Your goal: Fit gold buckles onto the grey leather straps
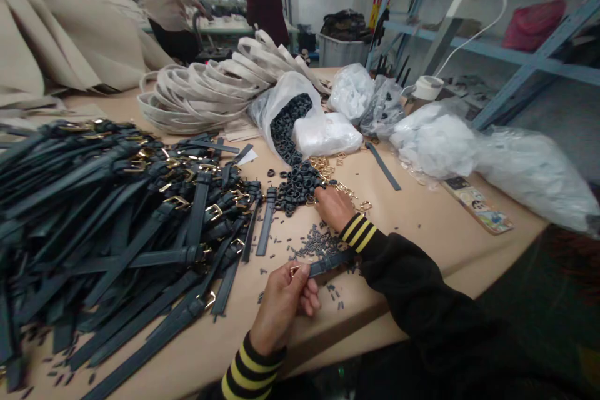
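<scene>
My left hand (pixel 285 300) is closed around the buckle end of a dark leather strap (pixel 330 261), with a bit of the gold buckle (pixel 295 270) showing by the thumb. The strap runs off to the right, under my right wrist. My right hand (pixel 334 207) reaches with bent fingers to the edge of a heap of small dark leather loops (pixel 296 187). Its fingertips touch the heap; whether they pinch a loop is hidden. Gold buckles (pixel 325 169) lie scattered just beyond. Between my hands is a spread of tiny dark pieces (pixel 319 242).
A large pile of buckled dark straps (pixel 117 219) covers the left side. Pale strap coils (pixel 206 90) lie behind, beside an open plastic bag (pixel 304 84) spilling loops. More plastic bags (pixel 431 144) and a patterned phone-like object (pixel 480 203) are at right. Two people stand farther back.
</scene>
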The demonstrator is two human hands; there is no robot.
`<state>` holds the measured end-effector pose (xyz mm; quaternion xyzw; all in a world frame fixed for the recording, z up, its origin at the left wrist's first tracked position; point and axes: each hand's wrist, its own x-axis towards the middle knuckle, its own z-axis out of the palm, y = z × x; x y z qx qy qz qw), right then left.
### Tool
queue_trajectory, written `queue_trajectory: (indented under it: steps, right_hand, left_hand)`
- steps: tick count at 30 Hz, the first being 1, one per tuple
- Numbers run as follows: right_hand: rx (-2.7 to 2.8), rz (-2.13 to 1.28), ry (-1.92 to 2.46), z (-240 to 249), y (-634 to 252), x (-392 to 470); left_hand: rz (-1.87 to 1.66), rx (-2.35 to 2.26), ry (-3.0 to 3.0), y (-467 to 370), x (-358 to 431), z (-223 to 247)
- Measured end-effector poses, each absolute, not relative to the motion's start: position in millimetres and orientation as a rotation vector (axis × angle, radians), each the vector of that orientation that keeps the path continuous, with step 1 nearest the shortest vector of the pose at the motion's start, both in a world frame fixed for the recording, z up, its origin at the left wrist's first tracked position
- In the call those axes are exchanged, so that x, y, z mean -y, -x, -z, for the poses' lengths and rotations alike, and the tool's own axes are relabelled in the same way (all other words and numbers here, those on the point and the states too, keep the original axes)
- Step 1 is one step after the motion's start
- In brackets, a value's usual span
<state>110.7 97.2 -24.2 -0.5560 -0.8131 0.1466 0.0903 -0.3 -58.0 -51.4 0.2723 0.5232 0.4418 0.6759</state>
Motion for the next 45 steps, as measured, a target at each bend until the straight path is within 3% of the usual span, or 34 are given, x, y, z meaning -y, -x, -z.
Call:
queue_trajectory:
  steps: [5,10,12,29,35,45]
  right_hand:
    - [2.392,-0.605,1.530,17.6,-127.4,-88.4]
    - [1.969,-1.582,1.160,13.1,-157.4,-34.7]
    - [1.760,-1.766,1.130,19.6,-165.2,-10.0]
    - [1.650,-1.494,1.193,37.0,-169.5,46.1]
    - [1.670,-1.650,0.986,22.5,-175.8,48.0]
    - [1.830,-1.370,1.263,22.2,-174.7,46.7]
  left_hand:
    - [-0.989,-1.132,-0.596,2.0,56.8,52.0]
    - [-0.995,-1.140,-0.610,1.3,56.9,49.0]
    - [-1.004,-1.147,-0.629,-1.0,57.7,48.9]
    - [-1.021,-1.338,-1.002,-36.4,85.4,38.4]
    - [-1.032,-1.400,-1.050,-40.5,90.2,42.0]
    - [-0.976,-1.306,-1.043,-37.1,83.7,37.3]
